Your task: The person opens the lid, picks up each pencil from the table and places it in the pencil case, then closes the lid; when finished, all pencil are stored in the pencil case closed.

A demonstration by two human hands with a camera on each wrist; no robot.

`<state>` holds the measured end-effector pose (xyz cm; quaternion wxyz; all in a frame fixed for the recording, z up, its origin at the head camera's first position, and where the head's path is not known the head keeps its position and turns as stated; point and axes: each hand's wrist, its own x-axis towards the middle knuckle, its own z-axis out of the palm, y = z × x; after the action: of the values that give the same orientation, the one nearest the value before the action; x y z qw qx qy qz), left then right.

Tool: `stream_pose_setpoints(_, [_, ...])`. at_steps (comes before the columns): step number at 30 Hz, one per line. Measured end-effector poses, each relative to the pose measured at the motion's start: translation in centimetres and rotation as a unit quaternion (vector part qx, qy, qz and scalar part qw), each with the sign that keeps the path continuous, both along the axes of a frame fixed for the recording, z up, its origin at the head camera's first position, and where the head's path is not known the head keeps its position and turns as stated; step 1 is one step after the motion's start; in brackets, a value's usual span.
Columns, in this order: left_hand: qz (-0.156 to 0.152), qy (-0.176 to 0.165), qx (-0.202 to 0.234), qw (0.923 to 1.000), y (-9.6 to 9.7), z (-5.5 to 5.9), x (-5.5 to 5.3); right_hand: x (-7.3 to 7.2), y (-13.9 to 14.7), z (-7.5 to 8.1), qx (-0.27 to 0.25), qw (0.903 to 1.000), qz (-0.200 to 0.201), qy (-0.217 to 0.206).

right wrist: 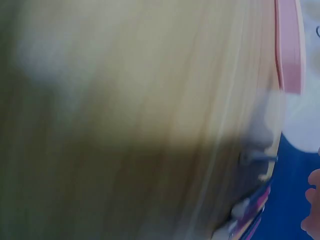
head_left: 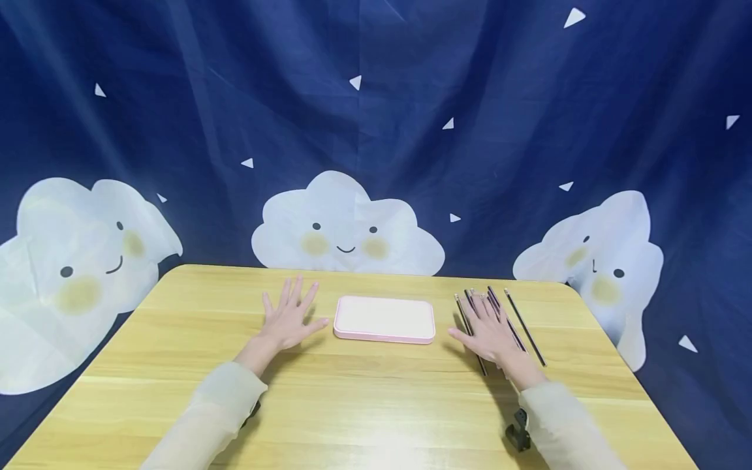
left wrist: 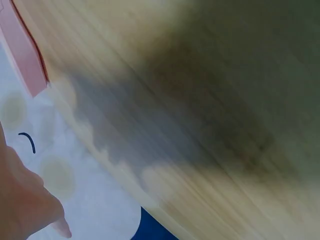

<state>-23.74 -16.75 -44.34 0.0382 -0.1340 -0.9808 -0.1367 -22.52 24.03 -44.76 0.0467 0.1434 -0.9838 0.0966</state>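
A flat box (head_left: 384,318) with a white top and pink sides lies near the far middle of the table. My left hand (head_left: 289,316) is held to its left with fingers spread and nothing in them. Over on the right, my right hand (head_left: 487,329) spreads its fingers above several slim dark pencils (head_left: 529,333), hiding part of them. The left wrist view catches the pink side (left wrist: 25,50) of the box and part of my left hand (left wrist: 30,200). In the right wrist view, blurred pencils (right wrist: 250,210) lie below the box's pink edge (right wrist: 290,50), with fingertips (right wrist: 314,205) at the right border.
The light wooden table (head_left: 364,398) has rounded far corners. Behind it hangs a dark blue curtain (head_left: 305,117) printed with smiling clouds and small white triangles. A black wrist device (head_left: 519,431) sits under the right sleeve.
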Motion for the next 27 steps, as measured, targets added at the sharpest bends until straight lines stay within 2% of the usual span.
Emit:
stream_pose_setpoints(5, [-0.013,0.018,0.036,0.9991,0.4,-0.6,-0.2,-0.4,-2.0,-0.2,0.005,0.9996,0.023,0.015])
stream_pose_setpoints(9, [-0.030,0.020,0.073,0.9967,0.8,-0.9,-0.4,-0.6,-3.5,-0.3,-0.013,0.9989,0.043,0.014])
stream_pose_setpoints(12, [-0.033,0.005,0.083,0.9960,1.1,-1.0,-0.5,-0.8,-4.6,-0.3,-0.023,0.9980,0.058,0.015])
stream_pose_setpoints(18, [-0.025,-0.035,0.082,0.9958,1.6,-1.8,-1.2,-1.2,-6.9,-0.2,-0.002,0.9955,0.093,0.014])
stream_pose_setpoints(22, [-0.024,-0.045,0.085,0.9950,1.7,-2.0,-1.4,-1.2,-8.6,0.0,0.018,0.9924,0.122,0.003])
stream_pose_setpoints(27, [-0.039,-0.054,0.086,0.9941,2.2,-2.2,-1.4,-1.2,-10.3,0.2,0.049,0.9880,0.147,0.002])
